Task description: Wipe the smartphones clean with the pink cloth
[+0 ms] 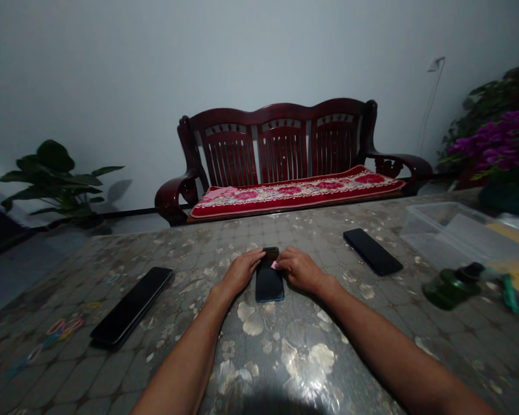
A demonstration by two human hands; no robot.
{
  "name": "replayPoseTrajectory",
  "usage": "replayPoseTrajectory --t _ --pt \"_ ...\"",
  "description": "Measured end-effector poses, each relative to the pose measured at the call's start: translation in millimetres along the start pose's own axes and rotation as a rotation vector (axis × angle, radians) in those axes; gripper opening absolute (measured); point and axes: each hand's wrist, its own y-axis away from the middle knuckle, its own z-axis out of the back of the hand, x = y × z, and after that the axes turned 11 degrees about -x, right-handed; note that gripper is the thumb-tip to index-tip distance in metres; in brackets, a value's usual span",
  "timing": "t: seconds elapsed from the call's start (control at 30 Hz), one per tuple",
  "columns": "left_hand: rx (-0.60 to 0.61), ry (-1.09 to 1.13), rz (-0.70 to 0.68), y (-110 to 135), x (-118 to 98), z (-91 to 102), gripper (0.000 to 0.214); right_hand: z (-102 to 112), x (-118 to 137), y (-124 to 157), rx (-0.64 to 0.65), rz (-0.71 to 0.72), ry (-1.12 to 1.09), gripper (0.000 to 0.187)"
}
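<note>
A dark smartphone [269, 286] with a blue edge lies face up on the patterned table, its long side pointing away from me. My left hand [241, 270] is closed along its upper left edge, fingertips holding it against the tabletop. Over the screen's right side, my right hand [300, 268] pinches a small pink piece [274, 265], perhaps cloth or paper, pressed to the glass. Most of that pink piece is hidden by the fingers. Two more dark phones lie apart from my hands: a left phone [132, 308] and a right phone [372, 252].
Colourful rubber bands [63, 328] lie at the left. On the right stand a clear plastic box [432, 236] and a green bottle [450, 289] with a black top, near a small teal object [509, 294]. Beyond the table is a wooden bench [281, 138].
</note>
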Motion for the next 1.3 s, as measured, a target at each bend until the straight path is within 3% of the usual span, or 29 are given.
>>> replayPoseTrajectory --t 0.2,0.53,0.73,1.07,1.3 --pt "-0.006 -0.005 0.003 0.2 -0.6 0.8 0.035 4.1 13.7 -3.9 0.089 0.142 -0.077 0.020" --pt "-0.004 -0.011 0.009 0.0 -0.8 -0.3 0.036 -8.3 3.9 -1.2 -0.053 -0.038 0.040 0.025" --pt "-0.023 -0.008 0.009 0.5 2.8 -3.1 0.034 -1.9 10.9 -3.8 0.034 0.110 -0.079 0.021" --pt "0.000 -0.017 0.026 -0.4 -3.4 1.1 0.034 -10.7 -4.1 -3.0 -0.034 -0.070 0.045 0.028" --pt "-0.014 0.008 0.021 0.4 -3.1 0.3 0.035 -5.8 4.1 -4.1 0.006 0.073 -0.052 0.023"
